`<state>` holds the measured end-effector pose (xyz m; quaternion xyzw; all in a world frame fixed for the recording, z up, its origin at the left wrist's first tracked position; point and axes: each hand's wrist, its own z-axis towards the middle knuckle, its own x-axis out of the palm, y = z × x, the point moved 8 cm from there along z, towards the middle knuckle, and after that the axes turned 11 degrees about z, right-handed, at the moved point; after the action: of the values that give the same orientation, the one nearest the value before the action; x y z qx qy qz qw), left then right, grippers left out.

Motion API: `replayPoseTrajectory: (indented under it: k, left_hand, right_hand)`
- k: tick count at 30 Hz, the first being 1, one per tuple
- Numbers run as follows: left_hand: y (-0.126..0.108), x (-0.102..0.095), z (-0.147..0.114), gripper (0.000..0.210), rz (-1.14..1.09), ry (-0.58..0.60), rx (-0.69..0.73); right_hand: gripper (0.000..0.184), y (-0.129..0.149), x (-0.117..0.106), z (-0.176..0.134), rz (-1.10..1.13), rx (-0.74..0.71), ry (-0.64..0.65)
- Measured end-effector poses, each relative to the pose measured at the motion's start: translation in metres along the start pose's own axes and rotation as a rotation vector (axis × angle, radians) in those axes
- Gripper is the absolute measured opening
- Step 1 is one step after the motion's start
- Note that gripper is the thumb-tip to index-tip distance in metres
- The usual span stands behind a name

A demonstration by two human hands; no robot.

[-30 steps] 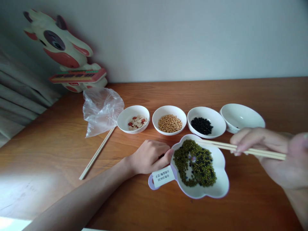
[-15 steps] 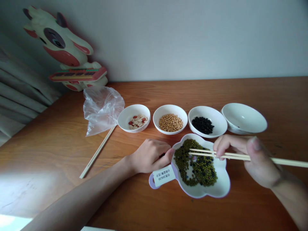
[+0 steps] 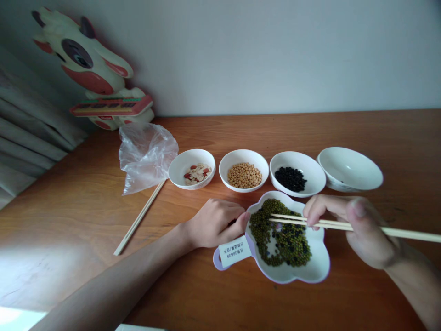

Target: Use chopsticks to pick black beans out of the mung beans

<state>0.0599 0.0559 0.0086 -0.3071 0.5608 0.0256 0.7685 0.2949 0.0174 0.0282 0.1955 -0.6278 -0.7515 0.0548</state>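
A pair of wooden chopsticks (image 3: 330, 224) rests in my right hand (image 3: 365, 230), which is closed around it. Their tips reach over a white flower-shaped dish (image 3: 319, 262) with a lilac rim and a labelled handle. In the dish lie green mung beans (image 3: 292, 248) with black beans mixed among them. Whether the tips pinch a bean is too small to tell. At the dish's left rim, my left hand (image 3: 218, 223) is curled shut with its fingertips against the edge, steadying it. Just behind the dish stands a white bowl of black beans (image 3: 290, 179).
To the left stand a bowl of soybeans (image 3: 244, 175) and a bowl of pale and reddish nut pieces (image 3: 198, 174). A fourth white bowl (image 3: 349, 168) is at right. Farther left are spare chopsticks (image 3: 139, 218), a clear plastic bag (image 3: 146, 156) and a cow-shaped toy keyboard (image 3: 110, 106).
My right hand and the chopsticks have shifted very slightly to the left over the beans. My left hand and the dish stay put.
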Motion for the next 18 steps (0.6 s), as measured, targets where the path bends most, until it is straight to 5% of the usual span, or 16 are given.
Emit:
replayPoseTrajectory:
  k: [18]
  left_hand:
    - [-0.0007, -0.0010, -0.0001, 0.042, -0.006, -0.006, 0.006]
  right_hand:
    - [0.078, 0.0022, -0.0046, 0.0019, 0.021, 0.023, -0.010]
